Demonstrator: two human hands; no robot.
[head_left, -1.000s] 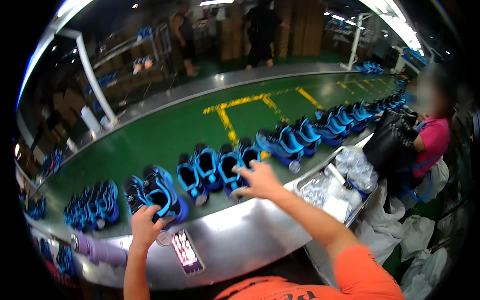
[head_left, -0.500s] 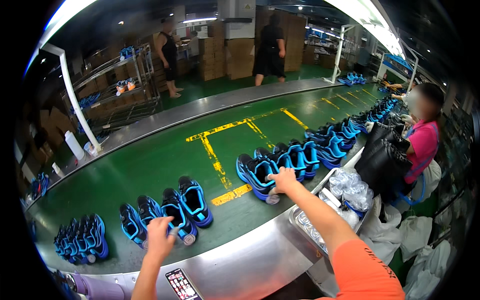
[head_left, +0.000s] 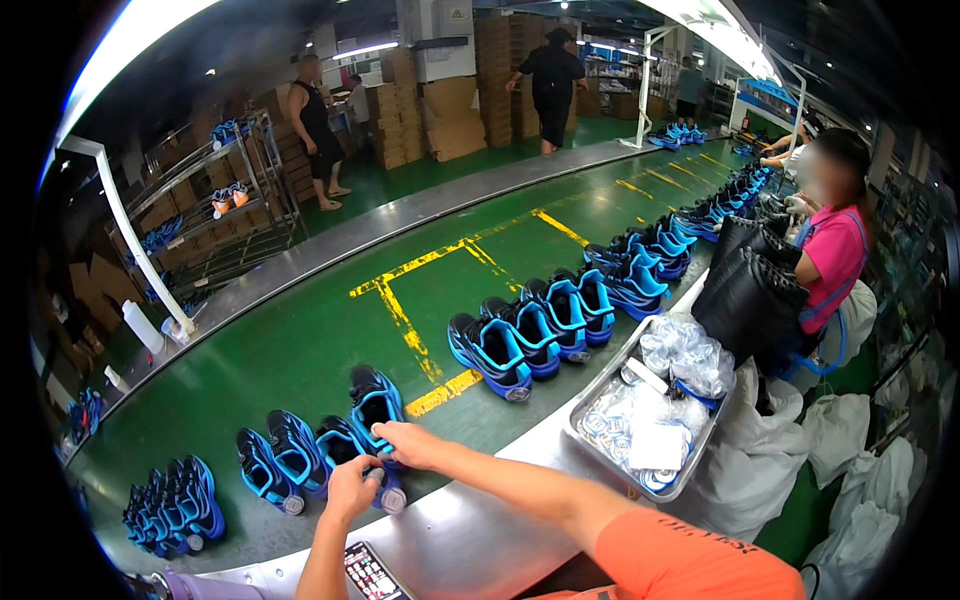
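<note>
Black-and-blue sports shoes stand in groups on the green worktop (head_left: 235, 360). My left hand (head_left: 350, 490) is at the heel of a shoe (head_left: 337, 437) in the near group, its fingers bent together. Close beside it, the fingers of my right hand (head_left: 408, 445) are drawn together below the collar of the end shoe (head_left: 376, 398). What either hand pinches, if anything, is too small or hidden to make out. A round clear tag (head_left: 394, 499) shows at a heel just below the hands. Similar tags hang on other shoes, such as the front shoe (head_left: 488, 352) of the right-hand group.
A metal tray (head_left: 577, 432) of round tags and clear plastic bags stands at the right. Beyond it a co-worker in pink (head_left: 835, 255) sits by black bags (head_left: 750, 290). A phone (head_left: 372, 575) and a purple bottle (head_left: 200, 588) lie near the front edge. More shoes (head_left: 175, 505) stand left.
My right hand has moved left, from the right-hand shoe group to beside my left hand. The left hand stays by the near group's shoes. The view has shifted slightly.
</note>
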